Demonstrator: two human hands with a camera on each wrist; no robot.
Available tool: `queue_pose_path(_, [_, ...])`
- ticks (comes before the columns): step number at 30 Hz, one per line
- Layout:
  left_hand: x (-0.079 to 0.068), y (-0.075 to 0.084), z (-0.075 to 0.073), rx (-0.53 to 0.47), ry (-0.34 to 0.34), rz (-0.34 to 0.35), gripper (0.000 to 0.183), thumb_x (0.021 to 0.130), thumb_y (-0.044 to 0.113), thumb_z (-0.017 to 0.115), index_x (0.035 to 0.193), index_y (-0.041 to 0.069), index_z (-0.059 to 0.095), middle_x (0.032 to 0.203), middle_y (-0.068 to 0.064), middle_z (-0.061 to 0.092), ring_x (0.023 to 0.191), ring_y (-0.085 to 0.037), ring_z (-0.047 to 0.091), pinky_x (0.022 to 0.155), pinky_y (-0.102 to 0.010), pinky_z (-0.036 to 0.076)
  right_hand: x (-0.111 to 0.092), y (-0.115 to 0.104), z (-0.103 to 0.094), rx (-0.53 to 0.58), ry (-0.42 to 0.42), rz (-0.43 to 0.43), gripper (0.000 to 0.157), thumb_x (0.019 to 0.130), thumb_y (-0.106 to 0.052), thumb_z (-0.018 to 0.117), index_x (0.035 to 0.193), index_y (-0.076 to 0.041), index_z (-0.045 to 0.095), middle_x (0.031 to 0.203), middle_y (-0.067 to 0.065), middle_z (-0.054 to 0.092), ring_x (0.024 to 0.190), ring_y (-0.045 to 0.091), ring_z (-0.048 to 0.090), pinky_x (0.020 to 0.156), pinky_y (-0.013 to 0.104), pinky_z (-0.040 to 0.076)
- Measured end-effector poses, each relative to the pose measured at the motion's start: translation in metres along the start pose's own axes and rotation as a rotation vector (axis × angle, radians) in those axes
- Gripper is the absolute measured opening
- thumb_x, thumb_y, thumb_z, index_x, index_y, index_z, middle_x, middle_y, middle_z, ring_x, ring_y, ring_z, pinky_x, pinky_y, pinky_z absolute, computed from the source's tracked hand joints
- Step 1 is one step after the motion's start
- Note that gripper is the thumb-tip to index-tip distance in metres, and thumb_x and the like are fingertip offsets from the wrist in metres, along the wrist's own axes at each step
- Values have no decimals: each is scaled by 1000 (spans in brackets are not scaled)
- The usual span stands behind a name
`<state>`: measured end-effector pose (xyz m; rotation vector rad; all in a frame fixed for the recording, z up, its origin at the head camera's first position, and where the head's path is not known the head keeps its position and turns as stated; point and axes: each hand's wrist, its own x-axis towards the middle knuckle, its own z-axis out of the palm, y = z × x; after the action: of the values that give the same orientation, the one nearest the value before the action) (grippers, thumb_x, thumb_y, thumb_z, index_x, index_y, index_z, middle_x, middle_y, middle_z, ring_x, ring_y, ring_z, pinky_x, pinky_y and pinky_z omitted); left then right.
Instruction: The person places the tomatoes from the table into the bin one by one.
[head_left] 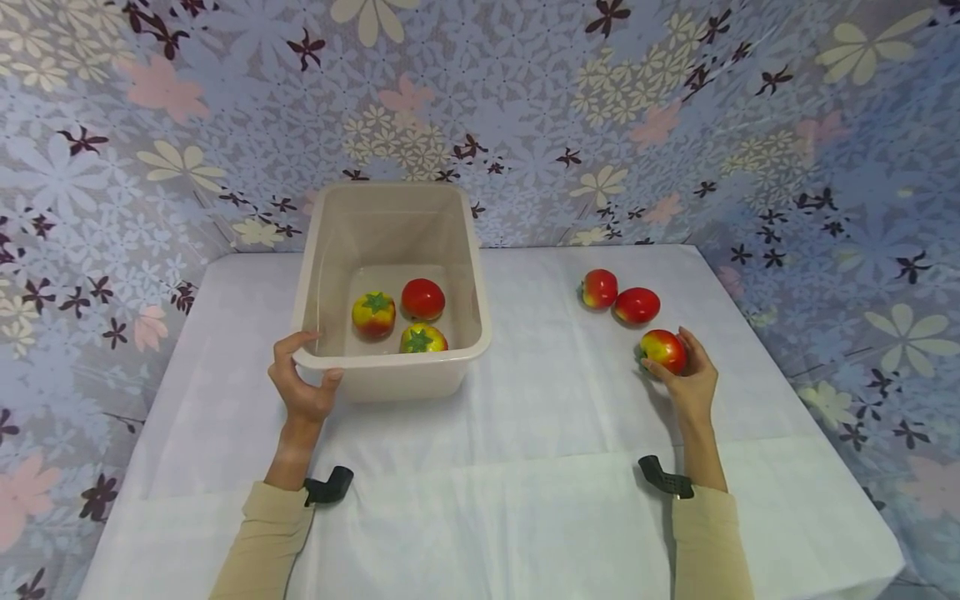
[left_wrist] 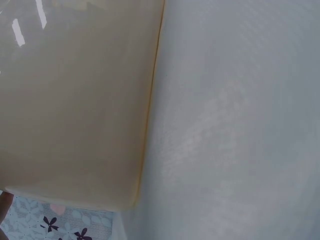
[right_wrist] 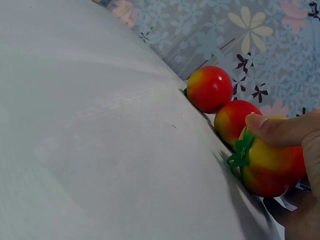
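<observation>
At the left of the head view stands a beige plastic bin [head_left: 397,379] with three red-and-yellow tomatoes [head_left: 423,298] inside. My left hand [head_left: 303,392] grips its near left corner, a finger over the rim and the thumb at the front wall. In the left wrist view the bin's wall [left_wrist: 75,110] fills the left side. On the right, my right hand [head_left: 692,379] holds a tomato [head_left: 663,352] between thumb and fingers, close over the tablecloth. Its green leafy top [right_wrist: 242,150] faces left in the right wrist view. Just beyond it lie two more tomatoes [head_left: 637,307], side by side.
A white cloth [head_left: 555,417] covers the table. Behind the table and along both sides hangs a flowered fabric [head_left: 525,125], and the bin's far end stands close to it. Black wrist mounts [head_left: 330,485] are on both forearms.
</observation>
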<state>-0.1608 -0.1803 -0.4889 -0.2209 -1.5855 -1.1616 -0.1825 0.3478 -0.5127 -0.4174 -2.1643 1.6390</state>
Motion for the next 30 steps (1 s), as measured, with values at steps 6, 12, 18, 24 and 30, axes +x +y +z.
queue_pose_path(6, [-1,0,-1,-15,2,-6,90,76,79,57,96,-8,56,88,-19,64,98,3,59,88,-14,43,0,1,-1,-54,-5,14,72,79,-1,79,143,-12,48,148,11,48,135,20,44,112,33,34])
queue_pose_path(12, [-1,0,-1,-15,-2,-9,90,76,79,57,96,-8,56,88,-21,63,98,3,59,88,-14,43,2,2,-1,-35,3,34,70,78,1,79,141,-9,50,147,10,49,134,19,45,112,34,34])
queue_pose_path(18, [0,1,-1,-9,-4,-6,89,76,79,57,96,-8,56,87,-21,63,98,3,59,88,-14,43,3,-2,-1,-2,14,48,69,77,1,80,139,-12,54,145,9,52,130,17,48,111,29,36])
queue_pose_path(24, [1,2,-1,-8,-10,1,89,76,79,57,97,-7,56,88,-20,64,97,3,59,89,-14,44,0,-14,1,63,14,8,65,75,4,80,134,-14,59,141,8,56,122,12,51,101,16,41])
queue_pose_path(30, [0,3,-1,-5,-17,2,87,77,79,56,98,-6,55,88,-21,64,98,3,59,90,-15,44,-1,-28,8,79,-8,-67,62,77,1,79,134,-16,60,140,8,56,123,13,51,100,17,42])
